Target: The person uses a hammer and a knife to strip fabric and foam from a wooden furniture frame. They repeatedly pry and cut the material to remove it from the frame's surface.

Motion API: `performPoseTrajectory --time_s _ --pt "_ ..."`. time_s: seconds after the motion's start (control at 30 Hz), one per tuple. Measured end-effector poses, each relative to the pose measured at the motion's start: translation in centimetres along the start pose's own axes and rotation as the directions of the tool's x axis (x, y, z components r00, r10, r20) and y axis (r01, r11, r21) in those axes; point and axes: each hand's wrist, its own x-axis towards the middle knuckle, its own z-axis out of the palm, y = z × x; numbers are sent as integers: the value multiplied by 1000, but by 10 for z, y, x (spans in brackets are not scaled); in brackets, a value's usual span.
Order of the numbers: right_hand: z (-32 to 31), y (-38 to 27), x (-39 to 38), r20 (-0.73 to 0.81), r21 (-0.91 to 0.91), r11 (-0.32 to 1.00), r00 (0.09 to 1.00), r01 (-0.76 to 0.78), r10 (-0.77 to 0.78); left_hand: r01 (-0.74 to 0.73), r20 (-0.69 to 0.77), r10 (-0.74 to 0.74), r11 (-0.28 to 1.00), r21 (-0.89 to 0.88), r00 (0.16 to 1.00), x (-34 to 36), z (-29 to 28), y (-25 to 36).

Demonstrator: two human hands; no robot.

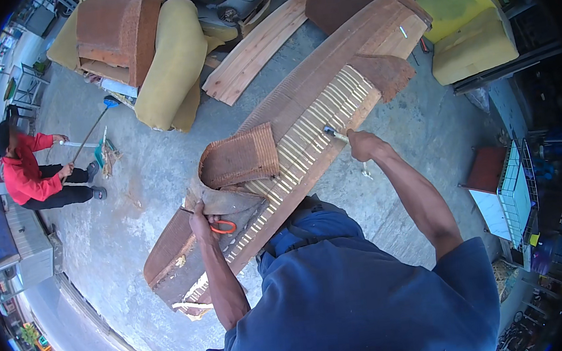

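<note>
A long padded seat panel [319, 115] with brown ribbed covering lies diagonally before me, rows of pale strips exposed along its near side. My left hand [202, 224] is closed at the lower-left part, with orange-handled scissors [224, 227] in its fingers. Its thumb meets the edge of a grey-brown cloth flap [226, 199]; whether it pinches the flap too is unclear. A folded-back brown cover piece [243, 157] lies just above. Wrapped round the pale handle of a hammer-like tool [335, 134], my right hand [364, 145] is at the panel's near edge. The tool's dark head is over the strips.
On the left, a person in red [30, 174] holds a long-handled broom [93, 132] and a green dustpan [106, 152]. Yellow foam cushions [168, 65] and a wooden board [253, 51] lie beyond the panel. A yellow seat [469, 32] stands far right, a wire rack [516, 185] nearer.
</note>
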Motion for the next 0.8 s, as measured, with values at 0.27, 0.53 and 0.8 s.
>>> performPoseTrajectory --time_s 0.27,0.53,0.8 --pt "-38 -49 -2 122 -286 957 993 45 -10 -29 2 29 1000 -12 1000 -2 7 4" --pt "-63 -61 -1 309 -168 976 933 -138 185 -29 -24 29 1000 6 999 -3 5 4" --pt "-11 -33 -10 -23 10 996 996 -92 92 -31 -57 35 997 71 998 -7 12 4"
